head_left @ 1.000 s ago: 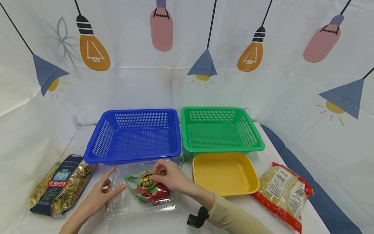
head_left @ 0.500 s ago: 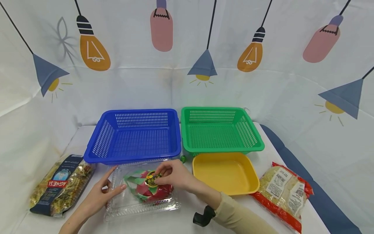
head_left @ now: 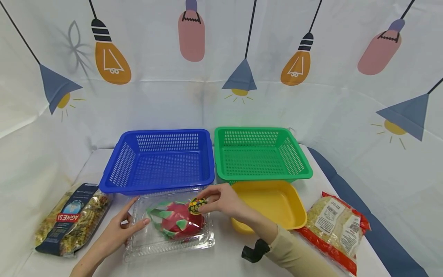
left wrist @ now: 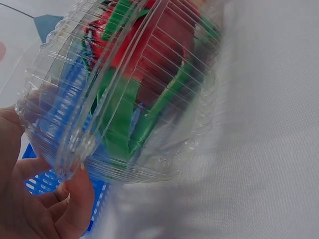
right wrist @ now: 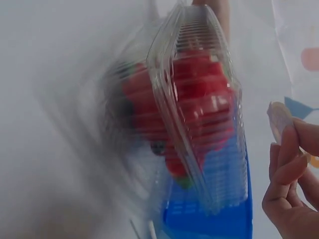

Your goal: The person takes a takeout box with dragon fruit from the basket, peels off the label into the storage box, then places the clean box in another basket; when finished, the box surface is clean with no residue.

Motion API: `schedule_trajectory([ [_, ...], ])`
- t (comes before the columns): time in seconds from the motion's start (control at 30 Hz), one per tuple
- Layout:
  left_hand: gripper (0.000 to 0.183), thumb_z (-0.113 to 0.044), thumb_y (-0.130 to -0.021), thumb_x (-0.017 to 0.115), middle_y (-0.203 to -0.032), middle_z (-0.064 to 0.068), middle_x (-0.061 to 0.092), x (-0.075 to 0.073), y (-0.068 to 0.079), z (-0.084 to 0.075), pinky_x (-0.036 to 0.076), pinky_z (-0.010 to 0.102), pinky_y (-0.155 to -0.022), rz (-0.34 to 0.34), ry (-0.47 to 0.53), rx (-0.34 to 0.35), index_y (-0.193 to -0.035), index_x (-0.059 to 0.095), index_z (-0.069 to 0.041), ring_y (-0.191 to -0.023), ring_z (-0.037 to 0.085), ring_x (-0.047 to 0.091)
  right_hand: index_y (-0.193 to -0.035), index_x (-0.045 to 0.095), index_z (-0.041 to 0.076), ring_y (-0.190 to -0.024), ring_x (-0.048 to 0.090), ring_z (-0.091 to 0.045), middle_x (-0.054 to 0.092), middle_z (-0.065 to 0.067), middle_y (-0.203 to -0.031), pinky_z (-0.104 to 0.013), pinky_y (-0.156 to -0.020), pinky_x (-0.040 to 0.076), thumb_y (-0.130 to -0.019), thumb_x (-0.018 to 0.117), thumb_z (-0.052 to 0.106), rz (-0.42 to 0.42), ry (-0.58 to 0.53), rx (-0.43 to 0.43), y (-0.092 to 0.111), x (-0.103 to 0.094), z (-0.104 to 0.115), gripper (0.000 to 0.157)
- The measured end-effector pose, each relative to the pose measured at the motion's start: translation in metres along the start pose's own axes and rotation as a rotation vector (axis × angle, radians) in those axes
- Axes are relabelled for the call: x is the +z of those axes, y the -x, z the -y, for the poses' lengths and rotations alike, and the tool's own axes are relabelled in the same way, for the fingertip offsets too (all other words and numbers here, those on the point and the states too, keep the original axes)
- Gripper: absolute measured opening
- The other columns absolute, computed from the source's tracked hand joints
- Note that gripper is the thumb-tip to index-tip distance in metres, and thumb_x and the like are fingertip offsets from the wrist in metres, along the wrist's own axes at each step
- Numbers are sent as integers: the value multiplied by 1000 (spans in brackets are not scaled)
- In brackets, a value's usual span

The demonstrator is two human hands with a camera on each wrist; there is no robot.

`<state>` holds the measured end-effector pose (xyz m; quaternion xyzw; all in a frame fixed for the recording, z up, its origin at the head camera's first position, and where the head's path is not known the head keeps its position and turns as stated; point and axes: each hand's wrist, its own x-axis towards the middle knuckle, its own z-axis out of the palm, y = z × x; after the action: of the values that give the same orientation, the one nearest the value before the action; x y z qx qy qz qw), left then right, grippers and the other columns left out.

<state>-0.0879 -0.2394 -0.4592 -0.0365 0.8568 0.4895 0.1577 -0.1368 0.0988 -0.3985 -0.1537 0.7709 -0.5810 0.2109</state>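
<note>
A clear plastic clamshell box [head_left: 145,242] lies closed on the white table, with a red and green dragon fruit [head_left: 181,220] inside. At its left side, my left hand [head_left: 119,227] holds the box, thumb on the lid and fingers around the rear left corner. My right hand [head_left: 221,200] pinches a round black sticker [head_left: 195,206] with colourful print between thumb and fingers, above the box's right half. In the right wrist view the sticker [right wrist: 280,119] is apart from the lid. The left wrist view shows left fingertips [left wrist: 77,199] touching the box's ridged edge.
Behind the box stand a blue basket [head_left: 166,188] and a green basket [head_left: 263,177]. A yellow tray [head_left: 277,207] sits right, partly behind my right hand. A pasta bag [head_left: 72,219] lies left, a red-edged bag [head_left: 333,227] right. A patterned cloth [head_left: 207,104] hangs behind.
My right hand has moved right and peeled the sticker from the lid, uncovering the dragon fruit beneath. The left hand and box have stayed in place. The green lollipop is now hidden behind the right hand.
</note>
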Motion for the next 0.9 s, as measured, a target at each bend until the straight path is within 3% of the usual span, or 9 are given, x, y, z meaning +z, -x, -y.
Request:
schedule_trajectory([
  [0.23,92,-35,-96,67,-83,4,41,0,0,-1,48,29,-47,0,-4,-1,-163,6,-19,-52,6,36,-107,75,3,-76,73,-22,76,-10,-91,-27,-72,54,-81,83,10,-23,-20,35,6,-27,-9,28],
  [0.37,92,-34,-96,67,-83,4,41,0,0,0,48,29,-47,1,-2,3,-163,6,-19,-52,6,35,-105,74,2,-78,72,-33,75,-11,-91,-37,-72,58,-82,81,8,-36,0,47,7,-47,-17,25],
  [0.5,92,-34,-96,67,-84,4,41,0,0,0,48,29,-47,-2,4,8,-163,6,-19,-52,6,35,-102,74,1,-75,70,-33,74,-11,-89,-45,-73,59,-83,80,7,-33,50,67,9,-66,-22,21],
  [0.67,92,-33,-96,68,-84,4,41,0,0,1,48,30,-46,-8,9,16,-163,6,-19,-52,6,36,-101,70,-3,-73,70,-23,72,-13,-94,-43,-75,61,-87,75,6,52,69,113,12,-87,-27,17],
  [0.9,92,-34,-96,67,-84,3,41,0,0,1,48,30,-47,-3,-1,13,-163,5,-19,-52,6,35,-100,67,-4,-79,73,-27,68,-14,-97,-40,-77,62,-94,66,5,220,160,149,11,-117,-35,11],
])
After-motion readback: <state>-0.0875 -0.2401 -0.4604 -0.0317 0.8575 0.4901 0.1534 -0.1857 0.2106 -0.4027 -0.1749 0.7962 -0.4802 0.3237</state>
